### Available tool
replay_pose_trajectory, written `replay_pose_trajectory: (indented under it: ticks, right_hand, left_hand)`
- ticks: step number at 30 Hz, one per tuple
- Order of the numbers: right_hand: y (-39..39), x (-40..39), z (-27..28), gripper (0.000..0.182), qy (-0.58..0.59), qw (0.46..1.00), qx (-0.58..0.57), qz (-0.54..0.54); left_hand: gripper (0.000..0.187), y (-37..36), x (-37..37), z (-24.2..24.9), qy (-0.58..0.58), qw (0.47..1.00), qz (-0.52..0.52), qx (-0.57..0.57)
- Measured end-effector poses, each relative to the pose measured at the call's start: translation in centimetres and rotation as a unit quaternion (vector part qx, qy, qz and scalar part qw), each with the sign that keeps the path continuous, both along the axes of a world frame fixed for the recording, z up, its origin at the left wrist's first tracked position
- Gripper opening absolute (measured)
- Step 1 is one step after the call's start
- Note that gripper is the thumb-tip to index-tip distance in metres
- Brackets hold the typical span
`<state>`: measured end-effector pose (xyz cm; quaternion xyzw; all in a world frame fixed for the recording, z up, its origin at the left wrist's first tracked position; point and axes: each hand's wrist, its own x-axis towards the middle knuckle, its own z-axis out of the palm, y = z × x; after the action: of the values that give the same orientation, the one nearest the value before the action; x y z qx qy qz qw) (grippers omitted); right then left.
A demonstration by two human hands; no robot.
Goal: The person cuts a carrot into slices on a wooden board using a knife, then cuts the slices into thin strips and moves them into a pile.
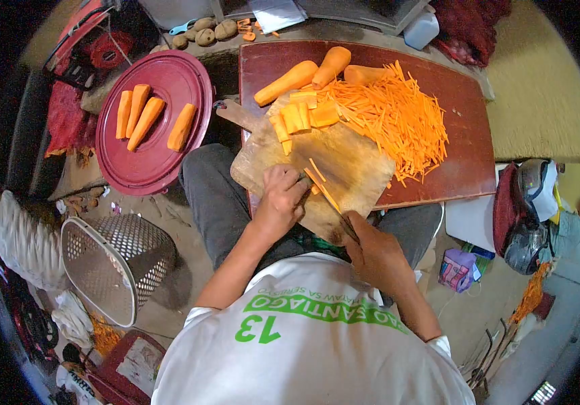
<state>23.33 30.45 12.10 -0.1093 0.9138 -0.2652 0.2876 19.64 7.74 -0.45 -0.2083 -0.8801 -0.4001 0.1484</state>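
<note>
My right hand (374, 246) grips a knife (332, 200), its blade lying across the wooden cutting board (364, 192). Curled fingers of my left hand (283, 196) press down beside the blade on a carrot piece, mostly hidden under them. Two thin carrot strips (317, 170) rest by the knife tip. Farther up the board are several cut carrot slabs (295, 118). A big heap of carrot strips (401, 121) spreads over the board's right edge onto the red table. Whole peeled carrots (288, 82) lie behind the slabs.
The red table (465, 145) supports the board, whose handle (236, 115) points left. On the left, a round red lid (111, 158) holds several trimmed carrots (146, 123). A white plastic basket (67, 270) lies tipped on the floor. Potatoes (226, 29) sit behind the table.
</note>
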Motion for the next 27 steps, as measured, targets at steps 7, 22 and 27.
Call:
replay_pose_trajectory:
  ticks: [7, 22, 27]
  right_hand:
    - [-0.8, -1.6, -3.2, 0.037, 0.045, 0.998, -0.037, 0.010]
    - [-1.3, -2.2, -2.9, 0.041, 0.067, 0.995, -0.077, 0.009]
    - [-0.7, -1.3, 0.1, 0.040, -0.025, 1.000, -0.004, 0.000]
  left_hand:
    - [0.037, 0.4, -0.1, -0.4, 0.016, 0.999, 0.036, 0.013]
    - [0.036, 0.2, 0.1, -0.8, 0.036, 0.999, 0.030, 0.001]
    - [0.034, 0.5, 0.4, -0.4, 0.032, 0.998, 0.053, 0.002]
